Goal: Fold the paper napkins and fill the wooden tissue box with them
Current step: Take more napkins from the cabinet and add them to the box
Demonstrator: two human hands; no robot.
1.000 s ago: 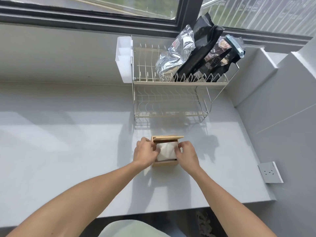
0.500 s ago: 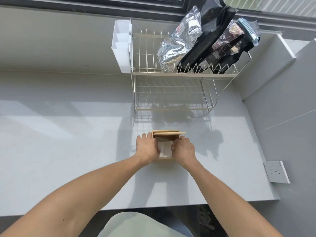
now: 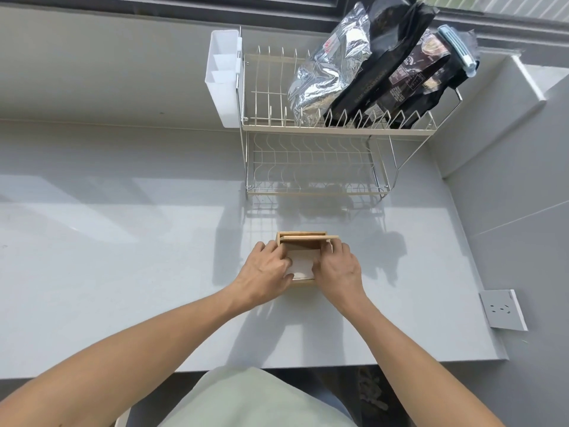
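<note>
A small wooden tissue box [image 3: 303, 238] stands on the grey counter in front of me, its lid raised at the far side. White folded paper napkins [image 3: 301, 265] lie inside it, seen between my hands. My left hand [image 3: 266, 274] rests on the box's left side with its fingertips on the napkins. On the box's right side, my right hand [image 3: 338, 271] has its fingers curled over the napkins' right edge. Both hands press down on the stack and hide much of the box.
A two-tier wire dish rack [image 3: 323, 155] stands just behind the box, with foil and black bags [image 3: 369, 66] on top and a white plastic caddy [image 3: 223, 78] on its left. A wall socket [image 3: 503, 309] is at the right. The counter edge [image 3: 338, 365] runs near my body.
My hands have drawn closer together over the box, so less of the napkins shows than a second ago. My head has tilted down and the view has shifted lower.
</note>
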